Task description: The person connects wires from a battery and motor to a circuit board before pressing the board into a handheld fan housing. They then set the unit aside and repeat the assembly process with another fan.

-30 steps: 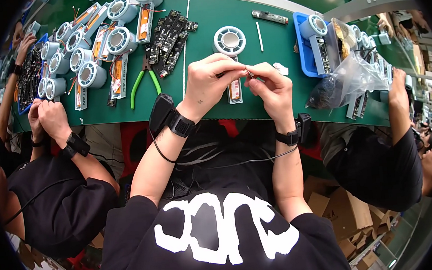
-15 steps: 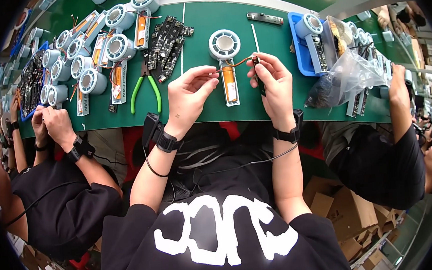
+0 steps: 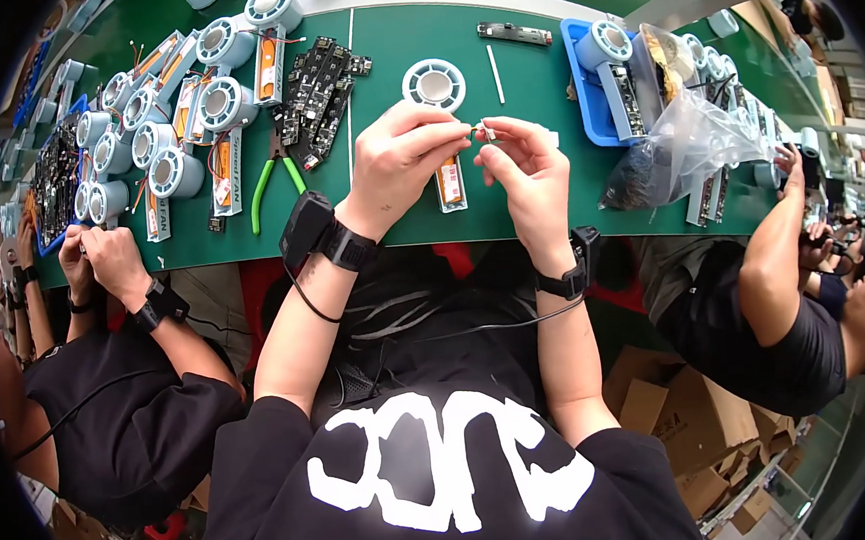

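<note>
Drawing together again over the fan (image 3: pixel 433 86) on the worktop (image 3: pixel 489 222), with left hand (image 3: pixel 397 160) pinched on a wire (image 3: pixel 475 129) and right hand (image 3: pixel 531 171) closed around a small part (image 3: pixel 489 136), apparently for fine two-handed work.

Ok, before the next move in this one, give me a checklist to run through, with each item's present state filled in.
1. Left hand pinching the thin wire: ok.
2. Right hand gripping the small part at its fingertips firmly: cannot tell, too small.
3. Wire joined to that part: cannot tell.
4. Light-blue handheld fan lying grille up: ok.
5. Green-handled pliers clear of both hands: ok.
6. White stick clear of both hands: ok.
</note>
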A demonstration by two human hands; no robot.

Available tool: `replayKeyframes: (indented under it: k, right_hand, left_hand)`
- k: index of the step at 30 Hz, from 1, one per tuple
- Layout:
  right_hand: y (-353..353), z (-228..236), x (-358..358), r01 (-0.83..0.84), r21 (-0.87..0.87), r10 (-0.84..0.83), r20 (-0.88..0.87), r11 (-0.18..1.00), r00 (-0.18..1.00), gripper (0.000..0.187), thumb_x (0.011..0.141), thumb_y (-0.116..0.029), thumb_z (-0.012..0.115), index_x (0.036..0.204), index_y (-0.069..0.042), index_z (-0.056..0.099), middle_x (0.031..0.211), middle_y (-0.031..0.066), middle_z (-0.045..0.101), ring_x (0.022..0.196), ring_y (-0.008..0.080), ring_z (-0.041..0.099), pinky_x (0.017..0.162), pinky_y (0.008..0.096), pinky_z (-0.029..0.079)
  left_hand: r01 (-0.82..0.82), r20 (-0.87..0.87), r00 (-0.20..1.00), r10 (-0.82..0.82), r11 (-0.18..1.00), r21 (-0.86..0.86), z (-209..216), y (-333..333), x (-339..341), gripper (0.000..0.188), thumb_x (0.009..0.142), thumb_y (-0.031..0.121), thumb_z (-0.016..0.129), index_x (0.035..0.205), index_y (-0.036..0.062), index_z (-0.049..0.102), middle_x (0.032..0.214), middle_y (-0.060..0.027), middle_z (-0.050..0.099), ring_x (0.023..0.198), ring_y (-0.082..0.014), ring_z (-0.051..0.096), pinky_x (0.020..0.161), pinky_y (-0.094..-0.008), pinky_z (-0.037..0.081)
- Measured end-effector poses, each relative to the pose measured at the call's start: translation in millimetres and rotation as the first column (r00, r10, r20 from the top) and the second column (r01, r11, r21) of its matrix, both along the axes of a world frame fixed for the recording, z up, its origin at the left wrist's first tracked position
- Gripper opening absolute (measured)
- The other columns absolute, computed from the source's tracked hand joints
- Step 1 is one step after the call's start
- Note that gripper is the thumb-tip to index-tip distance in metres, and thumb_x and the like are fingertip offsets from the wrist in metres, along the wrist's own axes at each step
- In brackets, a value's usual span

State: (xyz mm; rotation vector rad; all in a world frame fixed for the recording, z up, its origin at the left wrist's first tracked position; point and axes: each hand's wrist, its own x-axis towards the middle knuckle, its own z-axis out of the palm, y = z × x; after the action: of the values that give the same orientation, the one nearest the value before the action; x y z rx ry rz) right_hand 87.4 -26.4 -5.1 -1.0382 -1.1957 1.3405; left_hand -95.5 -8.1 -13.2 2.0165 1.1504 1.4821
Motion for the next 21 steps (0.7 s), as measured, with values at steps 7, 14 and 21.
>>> replayKeyframes:
  k: [7, 14, 21]
  right_hand:
    - [-3, -2, 1, 0.026, -0.007, -0.026, 0.007, 1.0, 1.0, 0.03, 0.093, 0.001, 0.068, 0.123, 0.003, 0.063, 0.107, 0.009, 0.07, 0.085, 0.0134, 0.068, 0.065, 0.0229, 0.05]
    - [-6, -6, -6, 0.063, -0.038, -0.059, 0.093, 0.997, 0.994, 0.031, 0.093, -0.001, 0.07, 0.123, 0.003, 0.063, 0.1, 0.0078, 0.071, 0.077, 0.0099, 0.066, 0.06, 0.0215, 0.048]
    - [-7, -16, -6, 0.089, 0.043, -0.094, 0.127, 0.995, 0.987, 0.03, 0.094, -0.002, 0.07, 0.123, 0.001, 0.065, 0.091, 0.0066, 0.071, 0.072, 0.0074, 0.063, 0.058, 0.0197, 0.045]
  left_hand:
    - [0.019, 0.021, 1.0, -0.018, 0.999, -0.029, -4, 1, 6, 0.019, 0.077, -0.003, 0.08, 0.095, 0.0039, 0.077, 0.087, -0.0073, 0.073, 0.077, -0.0189, 0.071, 0.065, -0.0277, 0.058]
    - [0.01, 0.012, 1.0, -0.011, 0.996, 0.084, -5, 5, 6, 0.018, 0.081, -0.004, 0.077, 0.097, 0.0031, 0.076, 0.087, -0.0075, 0.073, 0.075, -0.0162, 0.071, 0.064, -0.0259, 0.057]
    - [0.033, 0.089, 0.996, -0.02, 0.99, -0.138, -9, 0, 8, 0.024, 0.082, 0.002, 0.078, 0.104, 0.0041, 0.069, 0.087, -0.0077, 0.071, 0.077, -0.0197, 0.069, 0.066, -0.031, 0.056]
